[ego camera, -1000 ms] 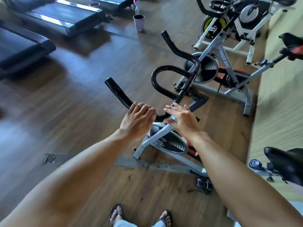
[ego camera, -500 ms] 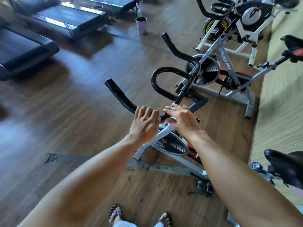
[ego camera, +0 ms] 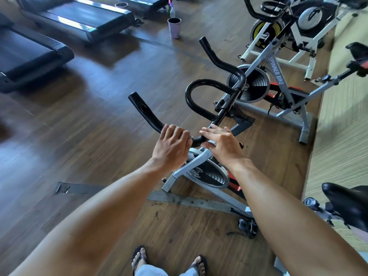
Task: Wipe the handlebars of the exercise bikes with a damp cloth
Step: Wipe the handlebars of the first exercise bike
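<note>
I read "SPINNER BIKE" on the frame (ego camera: 275, 69); left hand (ego camera: 170, 149) gripped the glossy black handlebar (ego camera: 151, 118), right hand (ego camera: 223, 143) lay flat on it, fingers straight.

handlebars (ego camera: 199, 90): glossy black coating, we see scuffs near the bend
bike frame (ego camera: 276, 62): painted metal, light grey, smooth
floor (ego camera: 111, 120): dark wood planks, slight sheen
saddle (ego camera: 346, 202): shiny black, looks like vinyl to us

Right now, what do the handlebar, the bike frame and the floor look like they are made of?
Handlebar: probably metal tube, glossy black coat; it catches highlights along its bends. Bike frame: likely painted steel, grey, square-edged with printed lettering. Floor: wood or wood-look planks, semi-gloss; grain lines and reflections show.
</note>
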### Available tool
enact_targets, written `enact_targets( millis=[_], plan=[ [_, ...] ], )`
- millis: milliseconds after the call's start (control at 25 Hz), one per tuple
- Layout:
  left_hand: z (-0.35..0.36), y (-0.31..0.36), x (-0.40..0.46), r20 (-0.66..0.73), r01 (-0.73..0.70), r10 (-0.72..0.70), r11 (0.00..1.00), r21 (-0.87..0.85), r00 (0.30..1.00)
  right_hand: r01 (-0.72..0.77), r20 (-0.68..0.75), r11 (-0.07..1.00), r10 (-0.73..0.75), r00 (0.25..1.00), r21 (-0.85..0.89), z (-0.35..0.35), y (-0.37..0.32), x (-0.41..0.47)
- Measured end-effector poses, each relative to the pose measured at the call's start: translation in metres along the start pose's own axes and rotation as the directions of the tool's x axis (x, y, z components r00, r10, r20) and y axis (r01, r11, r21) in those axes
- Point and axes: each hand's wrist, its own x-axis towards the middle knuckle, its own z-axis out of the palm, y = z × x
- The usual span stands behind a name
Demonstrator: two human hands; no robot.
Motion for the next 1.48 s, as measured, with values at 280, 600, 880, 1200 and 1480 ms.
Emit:
enact_targets(
  millis=[280, 600, 880, 1200, 1480],
  plan=[
    [0.005, 0.026, -0.001, -0.019, 0.043, -0.044, 0.998, -0.047, 0.999, 0.002, 0.026, 0.999, -0.001, 1.0, -0.036, -0.002, -0.002, 0.001],
    [0.0, -0.071, 0.002, -0.131, -0.228, 0.231, 0.973, 0.038, 0.964, -0.061, 0.054, 0.997, 0.063, 0.997, -0.042, -0.006, -0.017, -0.001],
    [0.035, -0.024, -0.005, -0.389, -0.228, 0.158, 0.963, -0.14, 0.907, 0.041, -0.092, 0.999, -0.042, 0.995, -0.019, 0.013, -0.009, -0.01],
    [0.08, -0.055, 0.01, -0.75, -0.305, 0.227, 0.952, 0.035, 0.622, 0.333, -0.402, 0.941, -0.279, 0.872, 0.069, 0.051, 0.026, -0.009],
    [0.122, -0.039, 0.044, -0.944, -0.331, 0.038, 0.94, -0.078, 0.329, 0.5, -0.613, 0.865, -0.419, 0.67, -0.045, 0.082, 0.04, 0.005]
  ],
)
